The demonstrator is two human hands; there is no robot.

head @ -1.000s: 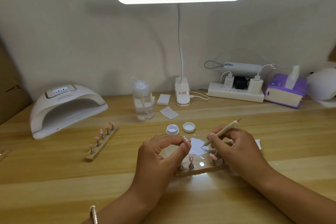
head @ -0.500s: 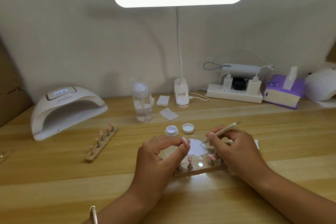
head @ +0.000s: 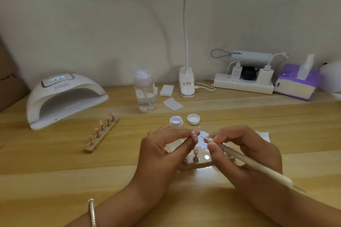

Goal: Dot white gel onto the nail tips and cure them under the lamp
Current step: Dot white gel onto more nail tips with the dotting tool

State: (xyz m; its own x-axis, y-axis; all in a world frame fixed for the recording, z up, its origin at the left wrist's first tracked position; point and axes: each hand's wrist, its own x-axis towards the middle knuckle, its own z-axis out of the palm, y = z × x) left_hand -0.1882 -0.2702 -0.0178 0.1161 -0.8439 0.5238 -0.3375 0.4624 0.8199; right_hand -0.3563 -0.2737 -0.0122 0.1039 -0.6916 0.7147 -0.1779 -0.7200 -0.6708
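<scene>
1. the dotting step is in hand. the left hand (head: 166,151) pinches one pink nail tip (head: 194,136) between thumb and forefinger, just left of the frame's centre. a few white dots already show on it.
2. the right hand (head: 245,151) is curled round a dotting tool (head: 249,162), held like a pen. its fine point sits just beside the nail tip. whether it touches cannot be told.
3. the next move likely calls for a light, steady touch, with both hands braced low over the counter (head: 55,180). after that, more white gel, and later the tip goes back on its post.
4. a wooden stand (head: 200,164) lies under and between the hands, largely hidden. one pink tip stands upright on it; the other posts are covered or look bare.
5. the open gel pot (head: 176,120) and its lid (head: 193,119) sit side by side just above the hands.
6. the curing lamp (head: 62,97) is at the left of the frame, display lit, mouth facing the counter.
7. a second stand (head: 102,134) with pink tips lies between the hands and the lamp, so a carry to the lamp would have to pass over or round it.
8. a bottle (head: 145,92), wipes (head: 172,103), desk lamp (head: 186,83), power strip (head: 243,84) and tissue box (head: 295,86) line the upper part of the frame, well apart from the work.
</scene>
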